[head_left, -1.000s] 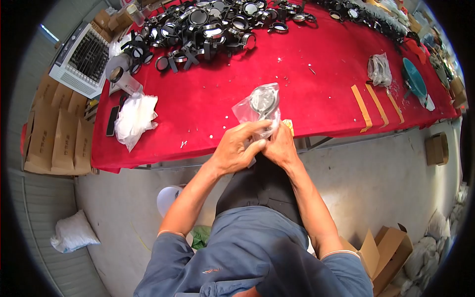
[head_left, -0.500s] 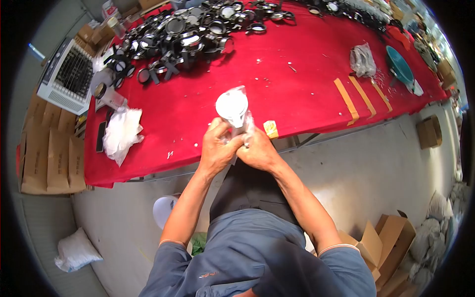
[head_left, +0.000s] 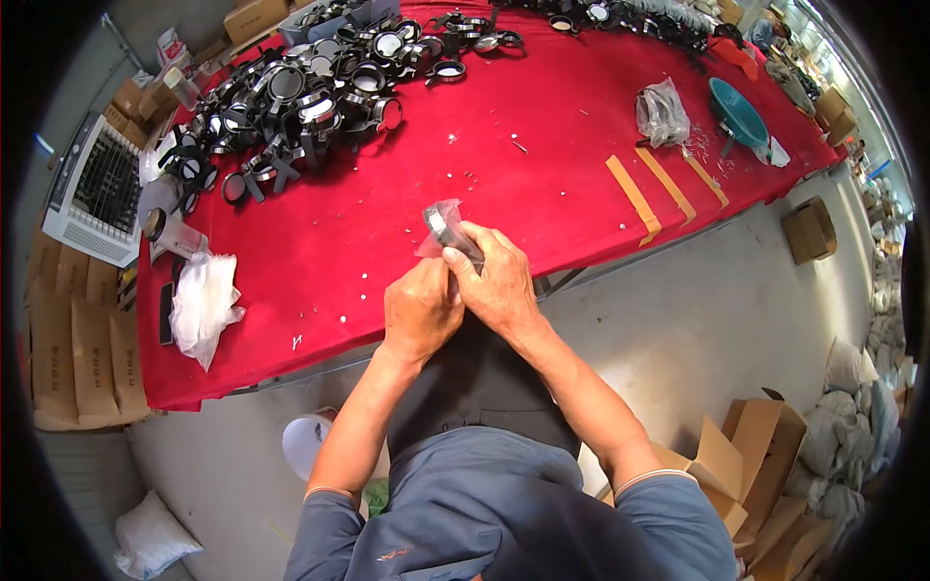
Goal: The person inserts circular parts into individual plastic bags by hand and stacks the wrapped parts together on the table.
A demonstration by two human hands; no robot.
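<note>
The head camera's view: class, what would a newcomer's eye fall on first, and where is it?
The bright red tablecloth across the upper half, with a big heap of round, metal-rimmed black pieces at its upper left. Then the left hand and right hand, together over the near edge, with a plastic-wrapped piece.

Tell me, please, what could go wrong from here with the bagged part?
The bag looks slick, so the part might slip from the right hand. That hand and the left hand are near the edge of the table, so a drop could reach the floor. Scraps on the table might cling to the bag.
</note>
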